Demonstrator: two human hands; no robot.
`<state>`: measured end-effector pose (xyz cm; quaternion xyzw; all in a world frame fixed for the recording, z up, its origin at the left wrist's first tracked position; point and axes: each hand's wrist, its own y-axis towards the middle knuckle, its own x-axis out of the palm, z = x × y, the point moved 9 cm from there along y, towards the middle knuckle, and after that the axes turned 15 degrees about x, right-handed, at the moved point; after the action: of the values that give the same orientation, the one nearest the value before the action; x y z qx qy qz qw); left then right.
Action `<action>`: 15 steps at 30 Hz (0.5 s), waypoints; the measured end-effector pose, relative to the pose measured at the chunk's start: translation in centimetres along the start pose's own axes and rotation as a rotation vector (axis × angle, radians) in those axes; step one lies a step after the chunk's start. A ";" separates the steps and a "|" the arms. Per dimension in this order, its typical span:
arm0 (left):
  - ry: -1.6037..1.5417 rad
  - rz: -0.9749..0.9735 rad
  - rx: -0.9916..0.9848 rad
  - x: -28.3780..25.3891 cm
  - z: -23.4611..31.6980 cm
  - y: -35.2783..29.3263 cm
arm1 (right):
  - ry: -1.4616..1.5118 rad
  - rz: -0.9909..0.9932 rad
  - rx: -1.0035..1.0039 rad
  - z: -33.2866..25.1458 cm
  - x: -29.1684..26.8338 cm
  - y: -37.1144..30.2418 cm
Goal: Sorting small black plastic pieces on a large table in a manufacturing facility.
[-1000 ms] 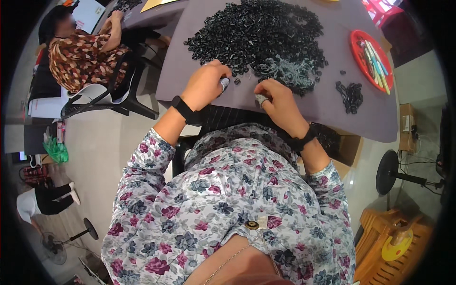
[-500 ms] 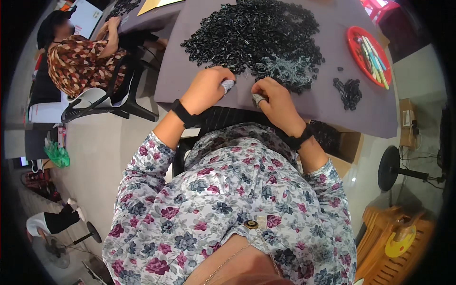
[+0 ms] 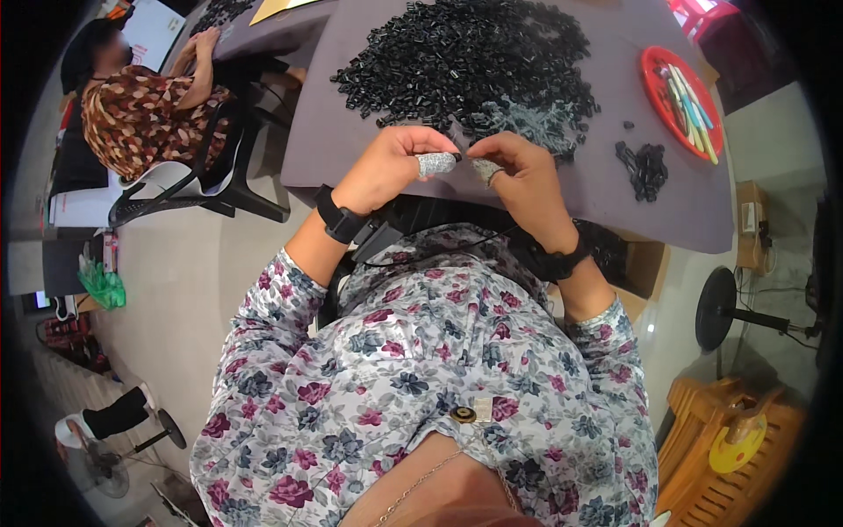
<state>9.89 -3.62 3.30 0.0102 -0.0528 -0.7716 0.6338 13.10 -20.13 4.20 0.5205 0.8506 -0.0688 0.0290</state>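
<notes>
Small black piece (image 3: 457,157) pinched before a dark heap (image 3: 465,66)

At far left, a co-worker (image 3: 145,119) in a patterned top and dark cap sits on a chair (image 3: 162,189), both hands at a neighbouring table. Below, a green bag (image 3: 104,285) lies beside other goods, and lower down a second person (image 3: 97,422) in a white top is near a standing fan (image 3: 165,430).

In the middle stands the cloth-covered table (image 3: 320,154). The left hand (image 3: 399,162) is raised at its near edge, its thumb wrapped in a pale grey cover (image 3: 435,164); thumb and forefinger grip the small black piece at their tips. Just to the right, the right hand (image 3: 522,176), its thumb likewise wrapped, brings its fingertips close to that piece; whether they grasp anything cannot be told. Both wrists wear black bands. The heap of little black parts spreads beyond the hands, with grey-green scraps (image 3: 531,121) along its near right side.

Further right, a smaller pile (image 3: 645,171) of black parts lies apart, near a red tray (image 3: 650,88) holding slim tools (image 3: 689,105). At far right are a round black fan (image 3: 716,309) and an orange-brown slatted seat (image 3: 694,439).
</notes>
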 end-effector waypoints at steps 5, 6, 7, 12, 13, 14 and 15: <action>-0.017 0.005 -0.018 0.7 -0.4 -0.3 | 0.062 -0.031 0.023 0.2 0.7 0.2; -0.019 -0.006 -0.018 0.8 -0.5 -0.4 | 0.043 -0.038 0.029 0.3 0.7 0.1; -0.021 -0.014 -0.020 0.9 -0.6 -0.5 | 0.022 -0.046 0.036 0.3 0.7 0.1; 0.245 -0.025 0.070 0.4 -1.0 -0.3 | -0.047 -0.036 0.058 0.0 0.8 -0.3; 0.372 -0.035 0.083 0.2 -0.8 -0.2 | -0.083 -0.017 0.033 -0.1 0.5 -0.4; 0.489 -0.043 0.124 0.0 -0.5 0.0 | -0.120 0.002 0.007 -0.1 0.3 -0.4; 0.606 -0.052 0.164 -0.2 -0.3 0.2 | -0.140 -0.005 0.020 0.3 0.2 -0.4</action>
<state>10.19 -3.51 3.00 0.2921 0.0767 -0.7425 0.5980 12.65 -20.13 3.90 0.5125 0.8471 -0.1138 0.0829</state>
